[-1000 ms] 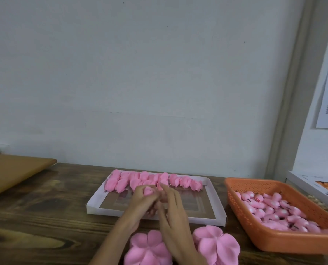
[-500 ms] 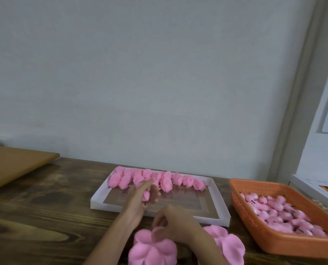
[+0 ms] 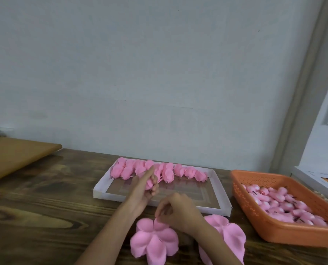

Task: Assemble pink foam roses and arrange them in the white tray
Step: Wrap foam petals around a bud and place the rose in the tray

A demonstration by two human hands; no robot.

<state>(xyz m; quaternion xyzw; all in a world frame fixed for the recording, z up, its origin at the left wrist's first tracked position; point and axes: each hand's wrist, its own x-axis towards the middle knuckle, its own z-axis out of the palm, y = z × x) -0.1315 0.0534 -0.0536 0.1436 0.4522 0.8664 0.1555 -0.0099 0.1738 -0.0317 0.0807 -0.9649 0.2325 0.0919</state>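
Over the near half of the white tray point(image 3: 100, 190), the left hand point(image 3: 143, 191) grips a pink rose bud point(image 3: 150, 182). Its fingers point(image 3: 156, 188) are curled round the bud's right side, and the forefinger stretches out along its left side toward the tray's far wall. The bud's long axis seems to run the same way as that forefinger. Which end leads I cannot tell.

Just in front of the tray's near rim, the right hand point(image 3: 179, 211) is clenched, its fingertips point(image 3: 160, 214) pinching the far edge of a flat petal piece point(image 3: 153, 240). The piece lies on the worktop point(image 3: 44, 197) with its lobes fanned toward the near side.

A row of roses point(image 3: 167, 170) runs left to right along the tray's far wall, each lying with its length across the tray. A second petal piece point(image 3: 230, 234) lies flat before the tray's near right corner. To the right of the tray stands an orange basket point(image 3: 255, 220) holding more buds point(image 3: 278, 200).
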